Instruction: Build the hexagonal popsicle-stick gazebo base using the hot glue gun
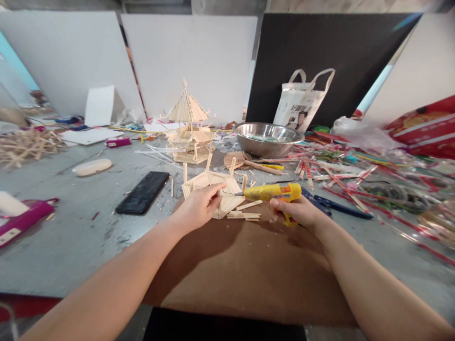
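My right hand (300,211) grips a yellow glue gun (272,193) whose nozzle points left at a small wooden-stick base with upright posts (209,185). My left hand (201,206) rests on that base, fingers curled and pinching a thin stick at its edge near the nozzle tip. Several loose short sticks (245,214) lie just right of the base on a brown board (249,270). A finished stick pavilion with a pointed roof (189,127) stands further back.
A black phone (143,192) lies left of the base. A steel bowl (268,138) and a white bag (301,102) sit at the back right. Chopstick wrappers and blue-handled scissors (341,207) litter the right side. A heap of sticks (24,147) lies far left.
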`<control>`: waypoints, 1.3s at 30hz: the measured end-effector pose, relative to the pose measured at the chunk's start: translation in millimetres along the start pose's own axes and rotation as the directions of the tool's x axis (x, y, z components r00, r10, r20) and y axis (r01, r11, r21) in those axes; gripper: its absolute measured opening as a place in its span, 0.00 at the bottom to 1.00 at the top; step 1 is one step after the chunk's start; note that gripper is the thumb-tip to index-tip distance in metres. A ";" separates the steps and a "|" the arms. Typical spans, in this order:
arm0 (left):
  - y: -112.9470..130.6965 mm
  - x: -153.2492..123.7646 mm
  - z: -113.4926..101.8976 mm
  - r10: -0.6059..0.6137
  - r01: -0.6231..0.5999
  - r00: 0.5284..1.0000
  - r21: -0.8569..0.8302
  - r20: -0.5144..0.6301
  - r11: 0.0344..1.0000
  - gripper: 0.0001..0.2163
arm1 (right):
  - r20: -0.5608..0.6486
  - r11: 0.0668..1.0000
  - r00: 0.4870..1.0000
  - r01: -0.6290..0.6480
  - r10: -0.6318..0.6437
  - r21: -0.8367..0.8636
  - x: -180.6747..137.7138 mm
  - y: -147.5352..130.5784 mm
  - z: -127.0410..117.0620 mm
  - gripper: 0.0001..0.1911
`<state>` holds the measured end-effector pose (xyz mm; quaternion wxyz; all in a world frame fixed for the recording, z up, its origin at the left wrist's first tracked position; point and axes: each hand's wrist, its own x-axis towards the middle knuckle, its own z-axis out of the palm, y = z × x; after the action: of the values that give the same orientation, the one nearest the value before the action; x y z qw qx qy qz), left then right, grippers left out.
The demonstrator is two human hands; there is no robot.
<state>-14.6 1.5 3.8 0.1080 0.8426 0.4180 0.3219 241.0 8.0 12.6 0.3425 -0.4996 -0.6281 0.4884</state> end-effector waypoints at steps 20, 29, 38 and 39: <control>1.0 0.5 1.0 -0.016 0.016 1.000 -0.023 -0.001 1.000 0.14 | 0.014 1.000 1.000 -0.013 0.013 -0.005 -0.2 -1.8 1.5 0.19; 1.5 0.3 0.5 -0.010 0.010 1.000 -0.015 0.000 1.000 0.14 | -0.002 0.999 1.000 0.028 -0.028 0.034 -0.6 -2.4 3.0 0.16; 1.6 0.2 0.5 -0.017 0.017 1.000 -0.028 0.004 0.999 0.14 | 0.009 1.000 1.000 0.019 -0.019 0.017 1.4 2.9 -0.1 0.17; 1.5 0.3 0.6 -0.015 0.015 1.000 -0.029 0.004 0.999 0.14 | 0.016 1.000 1.000 0.019 -0.020 0.019 1.6 3.9 -1.1 0.17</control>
<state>-13.1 0.8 4.2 0.1235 0.8383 0.4194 0.3256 242.7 9.9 9.1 0.3469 -0.4862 -0.6310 0.4951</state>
